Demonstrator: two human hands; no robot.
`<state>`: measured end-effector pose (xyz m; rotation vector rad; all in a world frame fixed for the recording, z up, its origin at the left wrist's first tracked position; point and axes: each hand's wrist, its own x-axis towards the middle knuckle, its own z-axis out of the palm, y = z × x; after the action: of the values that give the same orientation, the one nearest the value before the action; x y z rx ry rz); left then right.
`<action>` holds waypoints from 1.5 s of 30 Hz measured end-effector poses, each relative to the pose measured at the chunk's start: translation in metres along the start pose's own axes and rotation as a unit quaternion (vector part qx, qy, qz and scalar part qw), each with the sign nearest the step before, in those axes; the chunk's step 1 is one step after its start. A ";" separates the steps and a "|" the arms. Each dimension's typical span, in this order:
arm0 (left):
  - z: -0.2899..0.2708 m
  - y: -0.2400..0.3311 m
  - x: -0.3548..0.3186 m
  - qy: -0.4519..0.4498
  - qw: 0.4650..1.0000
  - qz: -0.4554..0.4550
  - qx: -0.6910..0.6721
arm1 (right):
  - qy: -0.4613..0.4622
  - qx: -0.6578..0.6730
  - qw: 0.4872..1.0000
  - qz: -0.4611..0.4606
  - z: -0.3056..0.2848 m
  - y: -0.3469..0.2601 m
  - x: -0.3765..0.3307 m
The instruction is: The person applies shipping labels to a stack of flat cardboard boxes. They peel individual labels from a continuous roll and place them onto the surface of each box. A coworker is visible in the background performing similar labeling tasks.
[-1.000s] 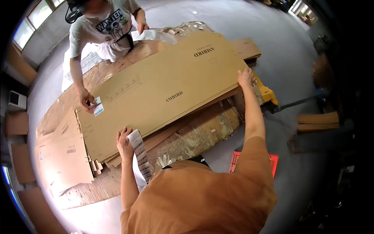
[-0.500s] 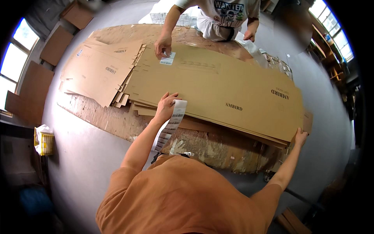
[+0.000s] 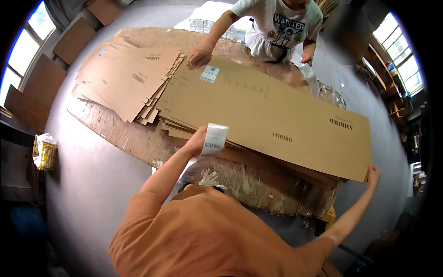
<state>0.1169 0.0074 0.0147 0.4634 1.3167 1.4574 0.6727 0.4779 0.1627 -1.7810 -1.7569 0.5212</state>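
Note:
A strip of white labels (image 3: 215,134) hangs from my left hand (image 3: 197,141), its lower part trailing toward my body. My right hand (image 3: 373,175) pinches the near right corner of the top flat cardboard carton (image 3: 295,113), which sticks out past the stack below. On that carton's far left part lies a white label (image 3: 210,74). Close beside the label is the right hand (image 3: 200,57) of a co-worker across the table, fingers curled; the other hand (image 3: 306,58) hangs near the co-worker's waist.
Another pile of flat cartons (image 3: 124,78) lies fanned out to the left. Both piles rest on a worn, cardboard-covered platform (image 3: 115,134). A yellow basket (image 3: 47,156) stands at the left, and white bundles (image 3: 210,18) sit behind the platform.
My right hand has drawn the top carton's right end outward and nearer. My left hand with the label strip has come closer to me. The co-worker's hand has lifted off the stuck label.

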 end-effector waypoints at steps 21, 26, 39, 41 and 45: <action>-0.179 0.109 -0.119 0.364 0.905 0.205 -0.084 | -0.279 0.425 0.854 0.111 0.299 -0.209 -0.294; -0.208 0.088 -0.198 0.467 0.846 0.244 0.088 | -0.414 0.436 0.787 0.140 0.462 -0.390 -0.452; -0.208 0.075 -0.246 0.491 0.703 0.275 0.435 | -0.760 0.257 0.595 -0.049 0.536 -0.491 -0.588; -0.207 0.084 -0.234 0.479 0.694 0.289 0.453 | -0.808 0.344 0.475 -0.058 0.473 -0.475 -0.588; -0.207 0.106 -0.197 0.429 0.711 0.313 0.461 | -0.783 0.444 0.410 -0.144 0.396 -0.443 -0.586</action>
<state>-0.0299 -0.2416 0.1126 1.0163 2.9079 1.4858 0.0464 -0.0665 0.0772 0.3393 -1.6664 2.8124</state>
